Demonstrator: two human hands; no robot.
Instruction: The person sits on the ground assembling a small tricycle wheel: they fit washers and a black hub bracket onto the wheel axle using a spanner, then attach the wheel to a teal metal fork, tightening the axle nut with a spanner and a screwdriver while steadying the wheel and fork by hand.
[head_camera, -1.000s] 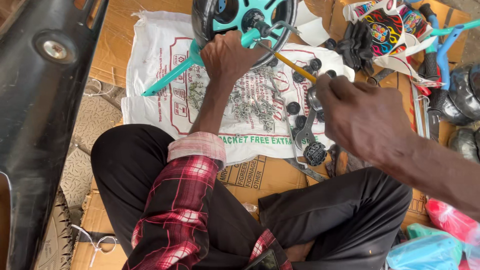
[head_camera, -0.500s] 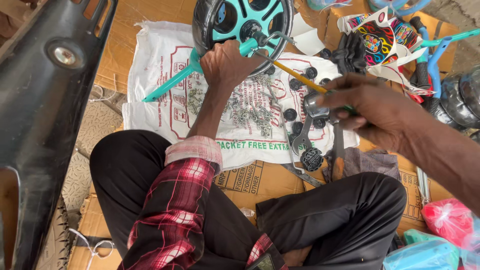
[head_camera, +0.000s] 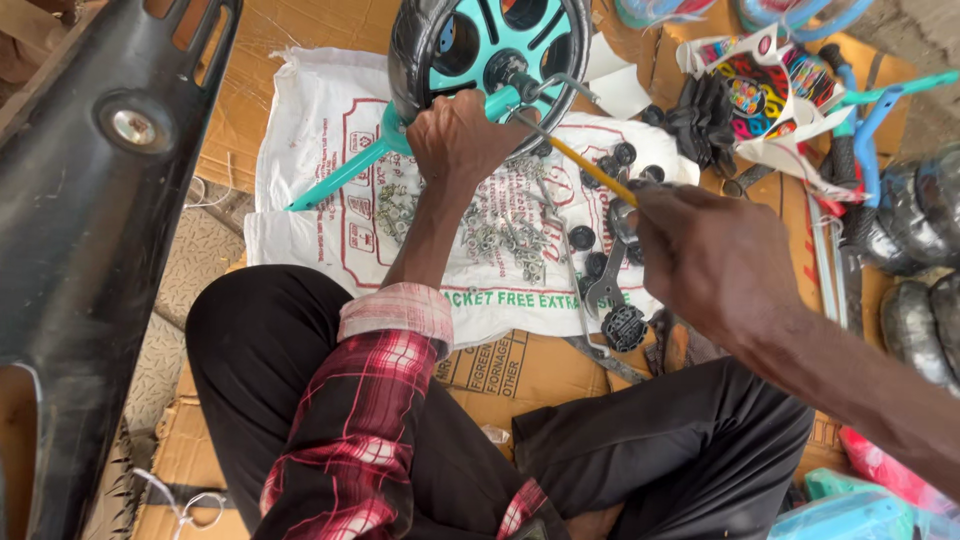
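Wheel (head_camera: 490, 55) of a small cycle, black tyre on a teal hub, sits upright at the top of the white sack (head_camera: 320, 150) spread over floor cardboard. My left hand (head_camera: 460, 135) is closed round the teal fork (head_camera: 345, 175) right at the axle, steadying it. My right hand (head_camera: 715, 255) is clenched on the handle of a yellow-shafted screwdriver (head_camera: 590, 170), tip aimed at the axle fitting. I judge the wheel is already seated in the fork while its fastening is unfinished; loose nuts and bolts (head_camera: 500, 240), black caps (head_camera: 625, 328) and a spanner (head_camera: 605, 285) lie unused on the sack. Compared with a second ago, my right hand has drawn back toward me and the wheel shows fuller in view
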